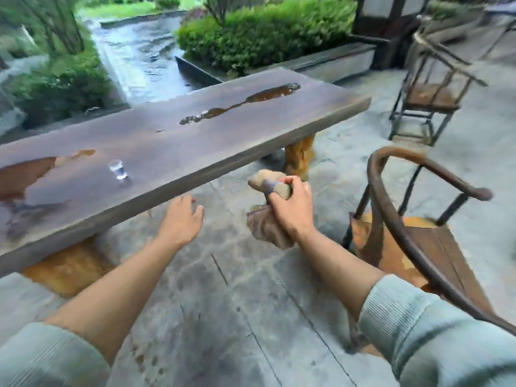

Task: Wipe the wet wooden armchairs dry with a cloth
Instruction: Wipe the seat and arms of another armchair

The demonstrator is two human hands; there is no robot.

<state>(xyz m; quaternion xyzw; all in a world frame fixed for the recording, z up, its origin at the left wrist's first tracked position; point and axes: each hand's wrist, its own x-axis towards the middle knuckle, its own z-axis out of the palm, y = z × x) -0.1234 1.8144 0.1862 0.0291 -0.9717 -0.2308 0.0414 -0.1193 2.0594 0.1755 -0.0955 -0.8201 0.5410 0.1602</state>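
Note:
My right hand (293, 208) is shut on a bunched brown cloth (268, 230), held in the air over the stone floor, left of a wooden armchair (391, 219) with a curved dark back rail and a wet-looking seat. The cloth sticks out above and below my fist. My left hand (181, 219) hangs empty with its fingers loosely apart, just in front of the table's near edge. A second wooden armchair (430, 96) stands farther away at the upper right, blurred.
A long wooden slab table (195, 146) with puddles runs across the left and middle; a small clear glass (118, 169) stands on it. Behind lie a water channel (139, 51), shrubs and a low planter wall. Grey stone paving is underfoot.

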